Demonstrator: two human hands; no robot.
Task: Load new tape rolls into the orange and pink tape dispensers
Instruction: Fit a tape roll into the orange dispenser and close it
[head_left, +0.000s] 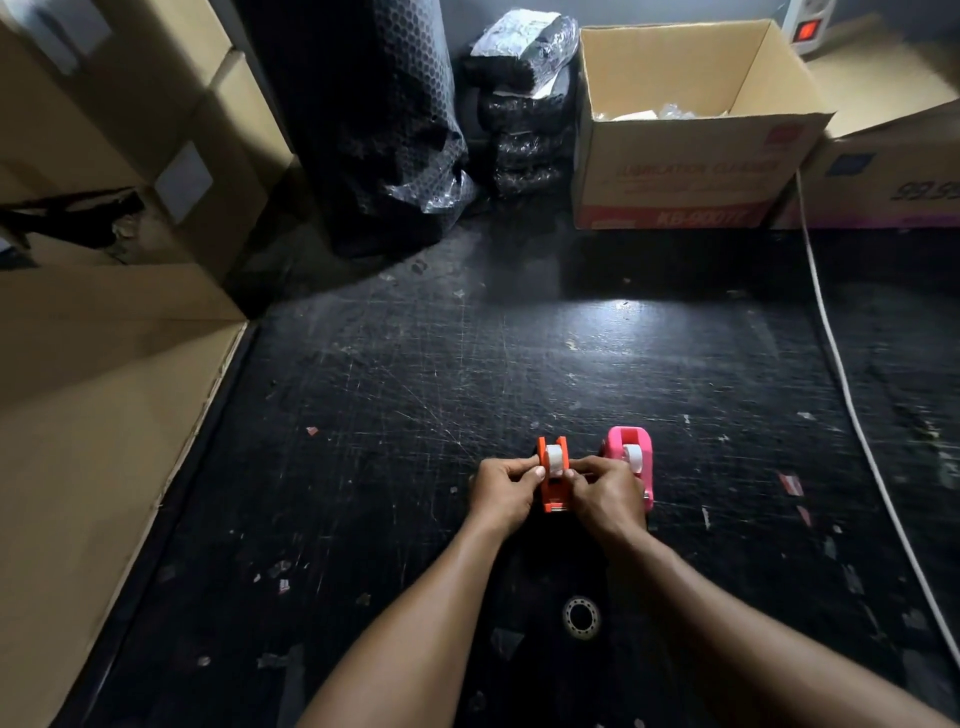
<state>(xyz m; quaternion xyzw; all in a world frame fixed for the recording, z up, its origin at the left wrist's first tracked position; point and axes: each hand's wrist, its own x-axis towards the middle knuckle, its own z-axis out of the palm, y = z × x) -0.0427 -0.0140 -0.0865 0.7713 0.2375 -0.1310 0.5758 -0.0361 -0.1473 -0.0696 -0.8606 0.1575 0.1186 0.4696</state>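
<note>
The orange tape dispenser (551, 491) stands on the black cutting mat with a white tape roll (555, 461) seated in its cradle. My left hand (503, 492) pinches its left side near the roll, and my right hand (605, 498) pinches its right side. Just to the right stands the pink tape dispenser (630, 444), also holding a white tape roll (632, 457); my right hand covers its lower front.
A metal ring (582, 617) lies on the scratched black mat (415, 395) between my forearms. Cardboard boxes (104, 364) line the left side. An open carton (691, 130) and black bubble-wrap bundles (384, 130) stand at the back. A white cable (852, 405) runs down the right.
</note>
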